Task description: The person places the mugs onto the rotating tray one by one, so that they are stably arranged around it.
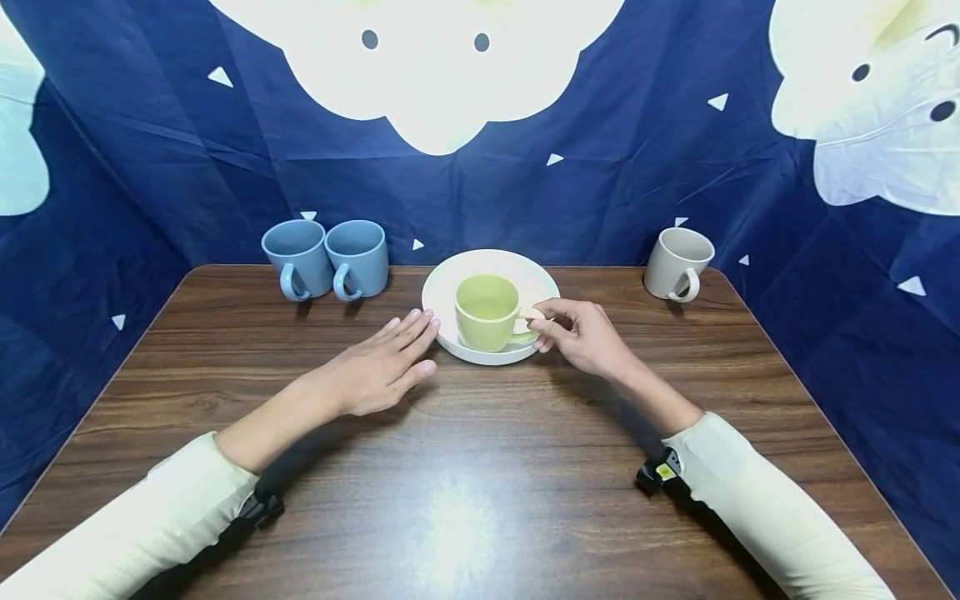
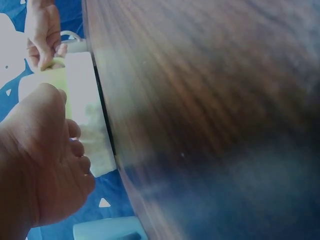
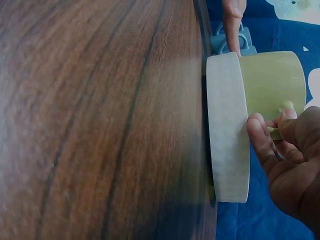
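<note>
A light green cup (image 1: 486,315) stands upright inside a white round dish (image 1: 441,287) at the table's far middle. My right hand (image 1: 581,335) pinches the cup's handle (image 3: 274,133) between thumb and fingers, on the cup's right side. Straight-fingered, my left hand (image 1: 375,367) reaches in from the left, its fingertips right at the dish's left rim. In the left wrist view the left hand (image 2: 50,160) overlaps the dish (image 2: 90,130) and part of the cup. In the right wrist view the dish's side wall (image 3: 227,130) shows a faint dimpled pattern.
Two blue mugs (image 1: 297,258) (image 1: 358,258) stand side by side at the back left, handles facing me. At the back right corner is a grey-white mug (image 1: 675,262). A dark blue cloth (image 1: 510,200) with white cloud shapes hangs behind the wooden table (image 1: 525,433).
</note>
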`<action>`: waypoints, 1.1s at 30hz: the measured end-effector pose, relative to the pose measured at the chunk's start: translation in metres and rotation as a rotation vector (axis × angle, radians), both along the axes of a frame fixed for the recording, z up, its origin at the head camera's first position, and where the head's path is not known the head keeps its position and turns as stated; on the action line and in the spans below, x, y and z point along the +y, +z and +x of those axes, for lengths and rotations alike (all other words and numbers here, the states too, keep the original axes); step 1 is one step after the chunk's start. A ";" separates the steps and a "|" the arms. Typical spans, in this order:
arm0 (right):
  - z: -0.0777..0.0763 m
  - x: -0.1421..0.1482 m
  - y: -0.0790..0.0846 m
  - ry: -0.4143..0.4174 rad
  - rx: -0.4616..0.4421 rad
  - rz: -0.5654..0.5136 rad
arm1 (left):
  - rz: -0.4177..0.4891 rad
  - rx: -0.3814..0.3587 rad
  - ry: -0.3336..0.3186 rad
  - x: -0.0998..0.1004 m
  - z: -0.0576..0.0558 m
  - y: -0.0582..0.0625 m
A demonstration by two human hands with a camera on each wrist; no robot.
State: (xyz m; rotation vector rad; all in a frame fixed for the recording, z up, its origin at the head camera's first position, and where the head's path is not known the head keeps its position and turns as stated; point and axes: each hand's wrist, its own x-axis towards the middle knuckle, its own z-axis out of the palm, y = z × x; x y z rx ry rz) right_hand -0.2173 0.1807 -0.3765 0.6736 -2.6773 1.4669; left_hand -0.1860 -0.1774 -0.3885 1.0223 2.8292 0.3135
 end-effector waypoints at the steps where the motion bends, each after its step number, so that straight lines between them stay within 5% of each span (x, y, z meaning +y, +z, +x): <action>1: 0.000 -0.001 0.000 0.000 -0.002 -0.002 | -0.003 0.007 -0.001 0.000 0.000 0.000; 19: 0.004 0.000 0.000 0.008 0.024 0.002 | -0.054 0.067 0.013 0.003 0.000 0.003; 33: 0.007 -0.001 0.002 0.019 -0.066 -0.023 | -0.049 0.064 0.021 0.002 -0.001 0.002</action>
